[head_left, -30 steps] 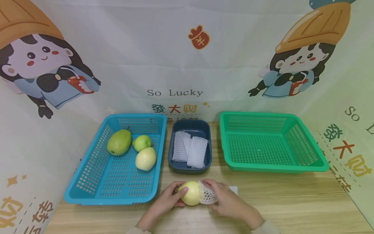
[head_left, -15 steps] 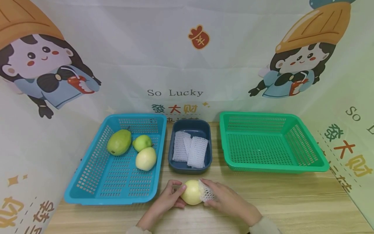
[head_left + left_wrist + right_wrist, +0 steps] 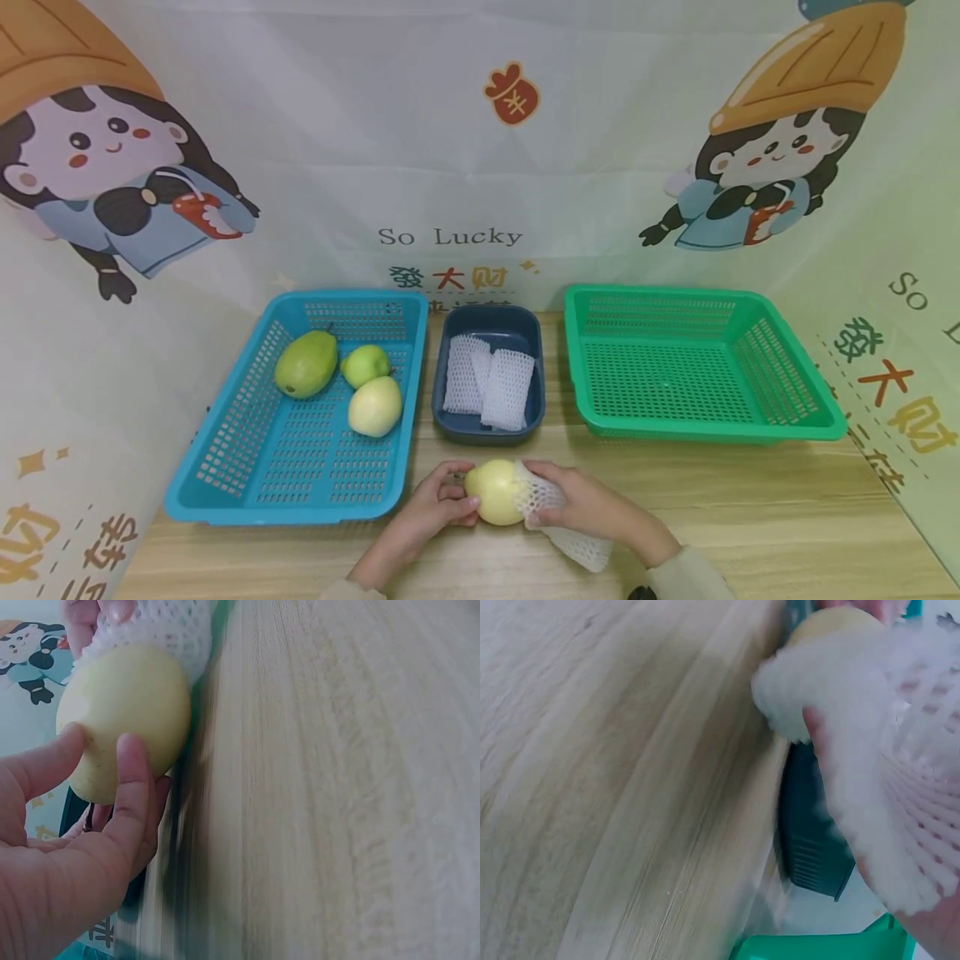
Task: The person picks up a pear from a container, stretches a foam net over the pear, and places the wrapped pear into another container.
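Observation:
In the head view a pale yellow pear (image 3: 495,493) lies sideways above the table's front part, its stem end to the left. My left hand (image 3: 429,510) holds it near the stem, thumb and fingers against its skin, as the left wrist view confirms. A white foam net sleeve (image 3: 579,546) covers the pear's right end. My right hand (image 3: 588,502) grips this sleeve close to the pear, and the loose tail droops below the palm toward the front. In the right wrist view the net (image 3: 855,735) hides most of the right fingers.
A blue basket (image 3: 285,512) at left contains a large green fruit (image 3: 306,365), a small green one (image 3: 366,367) and another pale pear (image 3: 375,407). Behind the hands, a dark blue tub (image 3: 487,317) holds more foam nets (image 3: 507,390). A green basket (image 3: 705,429) stands right.
The net's loose tail has come out below my right hand and hangs toward the front. My left fingers have shifted back toward the stem, which now shows. The pear moved slightly right.

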{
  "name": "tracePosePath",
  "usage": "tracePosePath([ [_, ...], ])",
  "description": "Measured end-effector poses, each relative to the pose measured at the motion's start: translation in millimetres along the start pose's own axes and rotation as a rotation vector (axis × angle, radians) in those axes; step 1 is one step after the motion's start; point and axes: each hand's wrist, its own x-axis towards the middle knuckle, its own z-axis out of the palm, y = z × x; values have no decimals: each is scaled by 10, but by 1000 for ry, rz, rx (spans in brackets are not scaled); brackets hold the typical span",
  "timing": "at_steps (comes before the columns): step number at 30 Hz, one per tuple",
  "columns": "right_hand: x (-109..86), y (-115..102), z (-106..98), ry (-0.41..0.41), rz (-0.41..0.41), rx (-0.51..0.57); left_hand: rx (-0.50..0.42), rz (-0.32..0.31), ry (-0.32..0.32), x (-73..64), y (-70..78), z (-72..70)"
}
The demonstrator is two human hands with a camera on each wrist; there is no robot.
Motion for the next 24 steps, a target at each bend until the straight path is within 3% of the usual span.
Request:
tracePosePath([
  [10, -32, 127, -3, -90, -58, 206, 53, -14, 30, 13, -19, -10],
  [14, -22, 203, 43, -62, -54, 224, 107, -13, 55, 38, -17, 31],
  [20, 8, 211, 88, 88, -17, 73, 137, -17, 98, 83, -9, 86],
  [24, 13, 145, 110, 227, -5, -97, 161, -20, 135, 105, -3, 101],
])
